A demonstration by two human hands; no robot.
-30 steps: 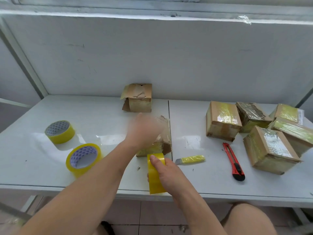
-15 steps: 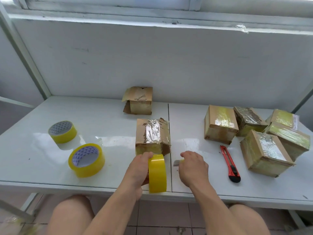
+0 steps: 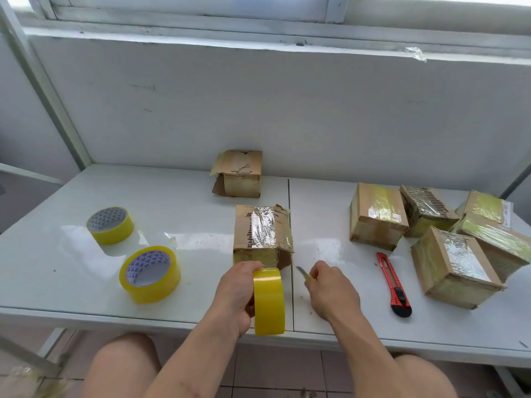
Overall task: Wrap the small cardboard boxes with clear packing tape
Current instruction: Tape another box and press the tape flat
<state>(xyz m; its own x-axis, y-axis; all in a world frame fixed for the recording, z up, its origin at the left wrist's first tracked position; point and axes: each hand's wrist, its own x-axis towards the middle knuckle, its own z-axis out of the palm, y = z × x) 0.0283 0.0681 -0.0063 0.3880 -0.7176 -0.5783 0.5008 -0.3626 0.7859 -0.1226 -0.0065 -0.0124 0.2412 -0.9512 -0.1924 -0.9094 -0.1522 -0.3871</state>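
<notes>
Gripping a yellow tape roll (image 3: 269, 301), the left hand (image 3: 234, 297); right hand (image 3: 330, 291) pinches a small knife (image 3: 301, 272); box (image 3: 263, 235) crumpled, glossy-taped.

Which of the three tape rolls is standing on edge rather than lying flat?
The roll gripped by the left hand at the table's front edge: this held roll stands on edge, while the two spare rolls lie flat, cores up.

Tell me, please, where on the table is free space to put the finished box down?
Bare room lies between the back box and the two flat tape rolls, and between the middle box and the taped boxes. The right side is crowded around the red cutter.
</notes>
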